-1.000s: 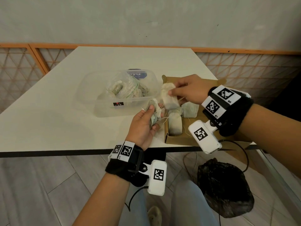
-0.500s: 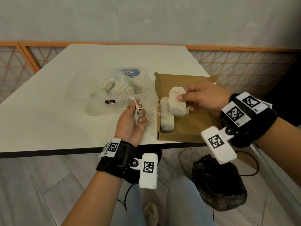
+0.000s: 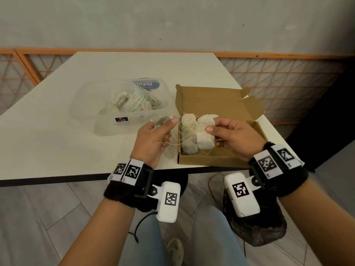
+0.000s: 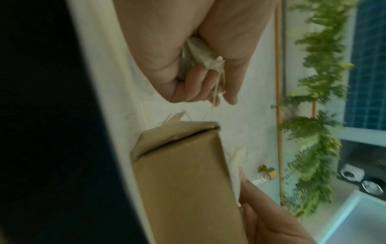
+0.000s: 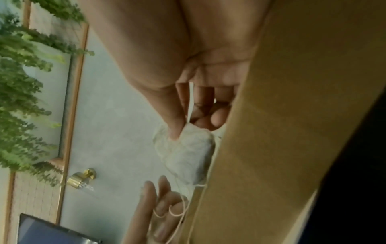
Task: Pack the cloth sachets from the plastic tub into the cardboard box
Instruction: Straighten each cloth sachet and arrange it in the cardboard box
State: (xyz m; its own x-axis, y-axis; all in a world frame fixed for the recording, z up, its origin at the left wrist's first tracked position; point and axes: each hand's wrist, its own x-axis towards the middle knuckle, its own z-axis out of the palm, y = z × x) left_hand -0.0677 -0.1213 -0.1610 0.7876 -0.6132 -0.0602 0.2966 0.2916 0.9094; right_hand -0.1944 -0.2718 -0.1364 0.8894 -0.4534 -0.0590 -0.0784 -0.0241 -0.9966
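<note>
**Second sachet going into the box; a third waits in my left hand**

My right hand pinches a pale cloth sachet between thumb and fingertips, thumb pressed on its near face. I hold it low inside the cardboard box, just beside and seemingly touching the packed sachet that lies against the box's left wall. Whether the held one already rests on the box floor I cannot tell.

My left hand is curled round a smaller, crumpled sachet, most of it hidden in the palm; a loose thread trails from it toward the box. This hand hovers over the table, between the box and the plastic tub.

The tub stands left of the box, with more sachets inside, some within a clear bag.

Judgement: the step in hand is placement of the second sachet, early in the task. The next move calls for setting it flat, parallel to the first, then releasing without dragging it by the threads. The left-hand sachet should follow, its trailing thread kept clear of the box wall.
</note>
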